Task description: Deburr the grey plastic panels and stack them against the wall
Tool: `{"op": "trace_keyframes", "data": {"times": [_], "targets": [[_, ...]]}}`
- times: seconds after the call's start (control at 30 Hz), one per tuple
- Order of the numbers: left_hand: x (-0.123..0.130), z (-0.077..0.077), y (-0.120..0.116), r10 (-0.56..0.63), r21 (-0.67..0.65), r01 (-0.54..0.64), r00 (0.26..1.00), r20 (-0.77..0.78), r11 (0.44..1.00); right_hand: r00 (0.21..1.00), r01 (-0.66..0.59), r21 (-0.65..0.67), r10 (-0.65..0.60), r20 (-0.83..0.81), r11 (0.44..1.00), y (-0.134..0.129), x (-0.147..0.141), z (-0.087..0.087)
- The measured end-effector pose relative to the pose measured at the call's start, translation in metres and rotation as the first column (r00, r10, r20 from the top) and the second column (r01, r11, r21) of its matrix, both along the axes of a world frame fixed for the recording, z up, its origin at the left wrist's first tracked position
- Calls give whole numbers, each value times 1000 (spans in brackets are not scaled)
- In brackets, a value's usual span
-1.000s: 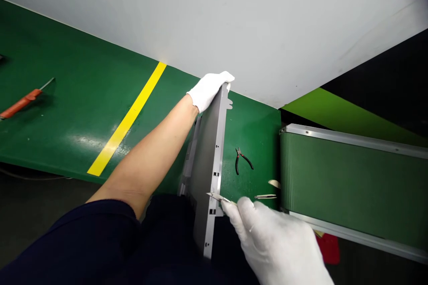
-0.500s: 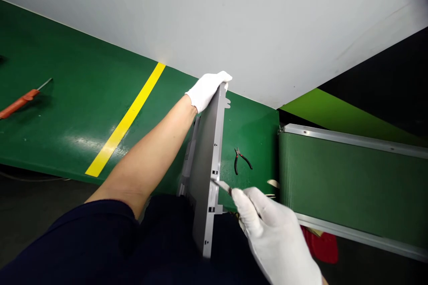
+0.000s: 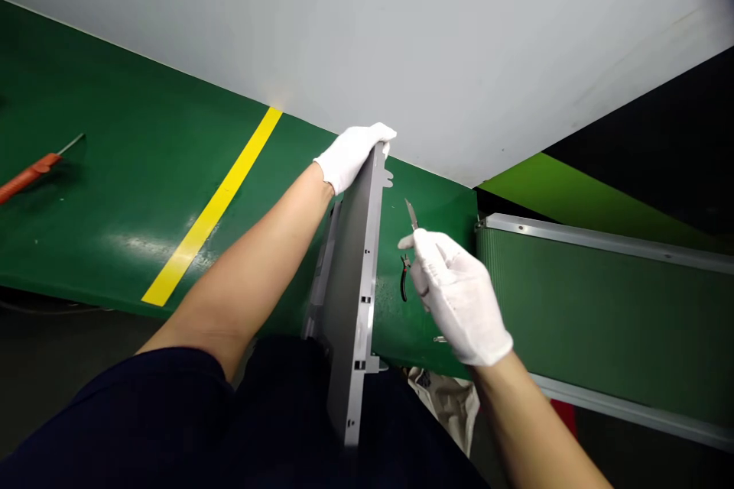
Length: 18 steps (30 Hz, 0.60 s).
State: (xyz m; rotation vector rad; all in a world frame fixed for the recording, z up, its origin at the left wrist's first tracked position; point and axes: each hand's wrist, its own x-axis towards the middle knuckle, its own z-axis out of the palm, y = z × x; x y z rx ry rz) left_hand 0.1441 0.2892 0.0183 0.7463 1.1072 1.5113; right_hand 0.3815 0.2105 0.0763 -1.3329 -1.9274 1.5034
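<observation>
A flat grey panel (image 3: 351, 298) with small slots and tabs along its narrow edge stands upright on edge in front of me. My left hand (image 3: 358, 157), in a white glove, is closed over the panel's far upper corner. To the right of the panel, my gloved right hand (image 3: 456, 286) grips a utility knife (image 3: 411, 214), its blade pointing up and away from me and apart from the panel. The knife's handle is mostly hidden in the glove. Partly covered by the right hand, black-handled cutting pliers (image 3: 404, 283) lie on the green bench.
The green bench top (image 3: 143, 137) bears a yellow stripe (image 3: 215, 202). An orange-handled tool (image 3: 34, 174) with a thin shaft lies at far left. A white wall panel (image 3: 401, 38) rises behind. At right stands a conveyor belt (image 3: 608, 306); beige cloth (image 3: 450, 401) hangs below the bench edge.
My right hand has moved up and away from me with the knife, taking the blade off the panel's edge. My left hand and the panel have stayed nearly in place.
</observation>
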Motion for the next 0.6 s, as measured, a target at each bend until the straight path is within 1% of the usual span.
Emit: {"op": "trace_keyframes", "data": {"times": [0.07, 0.13, 0.2, 0.27, 0.33, 0.4, 0.5, 0.6], "targets": [[-2, 1, -1, -15, 31, 16, 1000, -23, 999, 995, -88, -18, 87, -47, 996, 20, -2, 3], [-5, 3, -2, -51, 41, 52, 998, -31, 998, 981, -189, 1, 189, -46, 982, 42, -8, 8], [-9, 6, -5, -95, 20, 95, 995, -11, 995, 959, -282, 70, 280, 33, 957, 65, -19, 14], [-12, 10, -8, -133, -8, 133, 991, 26, 991, 929, -360, 189, 331, 169, 914, 86, -33, 17], [-15, 12, -10, -145, -16, 147, 988, 58, 989, 890, -423, 308, 326, 319, 853, 103, -49, 17], [-18, 12, -11, -140, -4, 140, 988, 71, 990, 850, -464, 386, 279, 446, 797, 113, -65, 15], [-21, 10, -11, -115, 21, 114, 992, 60, 993, 782, -513, 435, 194, 592, 740, 119, -82, 12], [-22, 7, -10, -67, 20, 66, 996, 65, 998, 721, -557, 455, 133, 680, 695, 118, -91, 16]]}}
